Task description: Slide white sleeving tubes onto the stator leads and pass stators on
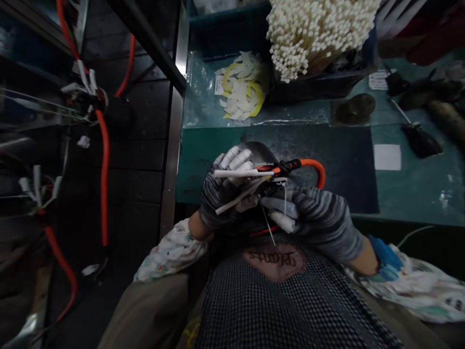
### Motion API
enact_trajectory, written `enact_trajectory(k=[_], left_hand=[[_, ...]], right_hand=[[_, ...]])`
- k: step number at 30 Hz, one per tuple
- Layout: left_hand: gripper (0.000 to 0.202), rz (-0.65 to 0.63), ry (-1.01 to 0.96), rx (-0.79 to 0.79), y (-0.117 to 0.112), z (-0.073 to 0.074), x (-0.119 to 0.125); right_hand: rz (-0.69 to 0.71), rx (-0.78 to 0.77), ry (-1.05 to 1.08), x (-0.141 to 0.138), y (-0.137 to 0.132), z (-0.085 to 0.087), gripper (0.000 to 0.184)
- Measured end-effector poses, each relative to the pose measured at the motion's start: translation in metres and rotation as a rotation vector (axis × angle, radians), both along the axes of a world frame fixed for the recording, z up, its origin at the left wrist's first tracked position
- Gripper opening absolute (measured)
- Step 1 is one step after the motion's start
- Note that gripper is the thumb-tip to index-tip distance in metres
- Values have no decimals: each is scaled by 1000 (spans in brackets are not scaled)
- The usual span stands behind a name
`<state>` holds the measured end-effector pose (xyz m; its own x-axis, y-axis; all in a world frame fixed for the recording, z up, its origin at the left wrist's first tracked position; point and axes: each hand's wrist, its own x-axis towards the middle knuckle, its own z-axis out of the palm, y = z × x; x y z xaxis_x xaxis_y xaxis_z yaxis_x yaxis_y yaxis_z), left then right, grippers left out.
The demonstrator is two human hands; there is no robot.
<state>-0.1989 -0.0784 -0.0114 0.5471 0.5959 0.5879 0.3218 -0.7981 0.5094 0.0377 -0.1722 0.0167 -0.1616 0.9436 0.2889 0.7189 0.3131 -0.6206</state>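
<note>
Both my hands wear grey striped gloves with white fingertips and meet over my lap at the bench's front edge. My left hand [225,186] is closed around white tubes [242,173] and the end of an orange cable [307,167]. My right hand [319,218] pinches thin white wires [269,228] that come out of the cable's black end [286,168]. The cable arches to the right behind my right hand.
A green bench [410,194] has a dark mat [341,160]. At the back stand a big bundle of white tubes [316,34] and a pile of white and yellow strips [243,87]. Tools [417,135] lie at the right. Orange cables [104,160] hang at the left.
</note>
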Motion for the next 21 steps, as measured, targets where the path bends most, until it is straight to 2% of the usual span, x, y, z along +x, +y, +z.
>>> enact_trajectory(k=[4,8,12,15,18,19,21], left_hand=[[61,15,37,-24,1,2,0],[59,61,74,17,1,4,3],[55,50,136,10,6,18,13],[52,15,233,-27,15,32,26],[51,20,363,21,25,45,44],[50,34,393,39,29,48,51],[49,40,434,32,36,53,64]], right_hand=[[-19,-13,-33,-1,3,6,24],[6,61,-33,3,6,11,21],[-21,111,-107,17,6,14,21],[-74,63,-245,31,6,15,33],[-59,7,-311,40,11,16,38],[-58,-28,-296,41,13,17,38],[-82,-144,-136,43,18,19,37]])
